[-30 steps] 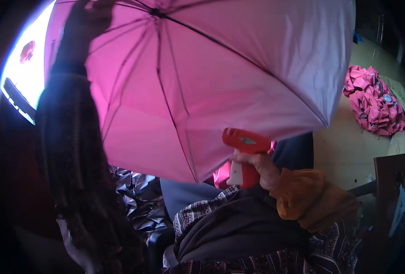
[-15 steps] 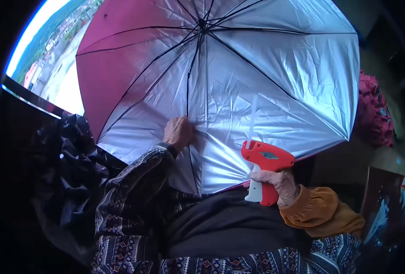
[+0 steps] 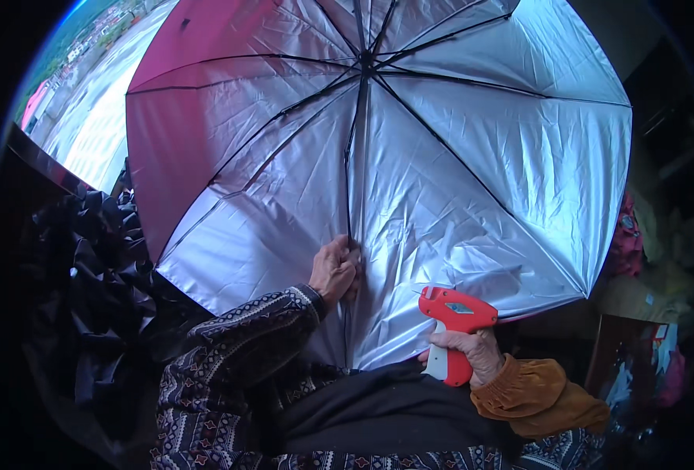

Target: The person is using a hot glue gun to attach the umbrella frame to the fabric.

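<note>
An open umbrella [image 3: 433, 204] fills the middle of the view, its silvery lining facing me and its left side showing pinkish red. Black ribs [image 3: 348, 172] spread from a dark hub near the top. My left hand [image 3: 334, 270] is closed at the lower part of the middle rib, fingers pinched on the rib and lining there; the fingertips are partly hidden. In my right hand [image 3: 482, 354] is a red and white tagging gun [image 3: 460, 312], gripped by its handle. Its thin needle points up and left, in front of the lining near the lower edge.
Crumpled shiny black material [image 3: 96, 266] lies at the left. A bright window [image 3: 88, 102] with an outdoor scene is at the upper left. Beyond the umbrella's right edge are a pinkish-red bundle [image 3: 627, 235] and a dark brown panel [image 3: 621, 348] with pale blue marks.
The umbrella sits lower and slightly further right in view. My left hand has shifted down and right along the middle rib. The tagging gun appears lower. A pale streak above it no longer shows.
</note>
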`<state>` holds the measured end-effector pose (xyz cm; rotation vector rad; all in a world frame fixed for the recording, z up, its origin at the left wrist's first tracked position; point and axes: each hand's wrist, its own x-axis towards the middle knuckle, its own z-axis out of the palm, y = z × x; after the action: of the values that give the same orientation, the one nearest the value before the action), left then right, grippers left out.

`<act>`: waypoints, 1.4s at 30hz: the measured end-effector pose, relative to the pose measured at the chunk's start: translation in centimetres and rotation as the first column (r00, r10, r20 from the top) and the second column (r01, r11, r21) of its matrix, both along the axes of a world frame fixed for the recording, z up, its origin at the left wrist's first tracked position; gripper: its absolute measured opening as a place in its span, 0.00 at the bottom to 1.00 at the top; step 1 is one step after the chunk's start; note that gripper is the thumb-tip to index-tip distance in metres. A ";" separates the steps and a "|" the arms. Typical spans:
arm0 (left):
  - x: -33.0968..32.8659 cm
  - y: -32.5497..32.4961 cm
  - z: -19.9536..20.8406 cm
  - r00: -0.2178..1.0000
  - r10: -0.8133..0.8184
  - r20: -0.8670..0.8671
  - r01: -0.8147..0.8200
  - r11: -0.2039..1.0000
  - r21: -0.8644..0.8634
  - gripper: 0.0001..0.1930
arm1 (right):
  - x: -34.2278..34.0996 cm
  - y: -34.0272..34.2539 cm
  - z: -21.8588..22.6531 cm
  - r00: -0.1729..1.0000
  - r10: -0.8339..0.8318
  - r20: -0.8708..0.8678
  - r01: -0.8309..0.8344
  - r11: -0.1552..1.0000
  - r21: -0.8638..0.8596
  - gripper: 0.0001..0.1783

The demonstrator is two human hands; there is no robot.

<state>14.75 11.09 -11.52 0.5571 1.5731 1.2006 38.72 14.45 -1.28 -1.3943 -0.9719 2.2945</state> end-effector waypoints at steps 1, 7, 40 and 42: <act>-0.2 0.1 -0.4 1.000 -0.005 0.028 0.005 1.000 0.010 0.11 | -0.4 -0.2 0.2 1.000 -0.003 0.022 0.003 1.000 -0.007 0.22; -1.8 1.2 -2.9 0.996 -0.086 -0.039 0.087 0.996 0.034 0.09 | -3.9 -0.3 4.8 0.986 0.047 0.160 -0.021 0.987 -0.161 0.22; 1.9 0.5 -0.3 0.950 0.126 0.287 -0.141 0.989 0.035 0.15 | -6.7 3.8 -6.8 0.964 0.262 0.036 -0.265 0.948 0.180 0.15; 1.7 0.5 -0.4 0.955 0.085 0.283 -0.099 0.995 0.034 0.15 | -6.9 3.7 -6.7 0.967 0.254 0.000 -0.250 0.950 0.186 0.15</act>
<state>16.42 11.54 -11.95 0.3284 1.3423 1.3278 31.82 18.14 -8.02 -1.2247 -1.3883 2.3159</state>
